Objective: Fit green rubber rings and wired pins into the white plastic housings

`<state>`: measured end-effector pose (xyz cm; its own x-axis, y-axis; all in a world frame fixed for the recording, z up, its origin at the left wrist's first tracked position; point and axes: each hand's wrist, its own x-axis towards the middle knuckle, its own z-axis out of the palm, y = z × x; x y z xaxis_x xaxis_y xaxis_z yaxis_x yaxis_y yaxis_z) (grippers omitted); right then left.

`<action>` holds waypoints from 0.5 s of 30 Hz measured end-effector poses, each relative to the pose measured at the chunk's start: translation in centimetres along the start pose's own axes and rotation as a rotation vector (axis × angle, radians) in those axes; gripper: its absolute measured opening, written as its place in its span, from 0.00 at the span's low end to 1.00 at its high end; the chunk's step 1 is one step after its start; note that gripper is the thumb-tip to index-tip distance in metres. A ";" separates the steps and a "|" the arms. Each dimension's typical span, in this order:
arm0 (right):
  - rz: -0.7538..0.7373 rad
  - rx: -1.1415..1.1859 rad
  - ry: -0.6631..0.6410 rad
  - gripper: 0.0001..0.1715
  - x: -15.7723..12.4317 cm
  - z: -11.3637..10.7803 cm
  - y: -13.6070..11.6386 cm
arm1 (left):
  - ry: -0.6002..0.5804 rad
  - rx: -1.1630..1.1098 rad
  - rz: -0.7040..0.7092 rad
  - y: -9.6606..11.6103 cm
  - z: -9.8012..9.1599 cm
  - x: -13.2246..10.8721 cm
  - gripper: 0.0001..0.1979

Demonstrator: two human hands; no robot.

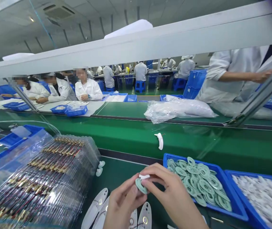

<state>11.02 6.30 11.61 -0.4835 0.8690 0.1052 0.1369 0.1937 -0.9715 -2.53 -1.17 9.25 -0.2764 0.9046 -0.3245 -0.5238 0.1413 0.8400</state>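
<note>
Between the fingertips of my left hand [126,198] is a pale green ring-shaped part [140,186], tilted on edge. My right hand [164,187] pinches a small white plastic piece [144,176] against the top of that ring. Whether the two pieces are joined I cannot tell. Below my hands lie several white oval shells [95,208] with small metal coils, partly covered by my left hand. To the right of my hands, a blue tray [236,206] holds many similar green rings [201,178].
Stacked clear trays [62,171] of thin metal and wired parts fill the left. Another blue tray [233,173] at right holds small white pieces [262,197]. A curved white part [159,141] lies on the green belt [126,136]. Co-workers [88,89] sit beyond; one stands at right.
</note>
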 end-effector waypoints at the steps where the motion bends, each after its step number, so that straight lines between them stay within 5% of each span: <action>1: -0.006 0.002 -0.004 0.07 0.0 0.1 0.1 | -0.010 0.006 0.008 0.2 -0.3 -0.2 0.24; 11: 0.094 0.054 0.003 0.09 -1.5 0.7 -0.6 | -0.018 0.024 0.112 0.9 -0.9 -0.8 0.22; 15: 0.011 -0.036 0.006 0.09 -1.9 0.5 -0.8 | -0.031 0.033 0.128 1.2 -1.2 -0.9 0.20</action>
<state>11.38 4.29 12.13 -0.4768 0.8737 0.0961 0.1734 0.2006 -0.9642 -3.88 -2.34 10.03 -0.3141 0.9280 -0.2005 -0.4585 0.0366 0.8880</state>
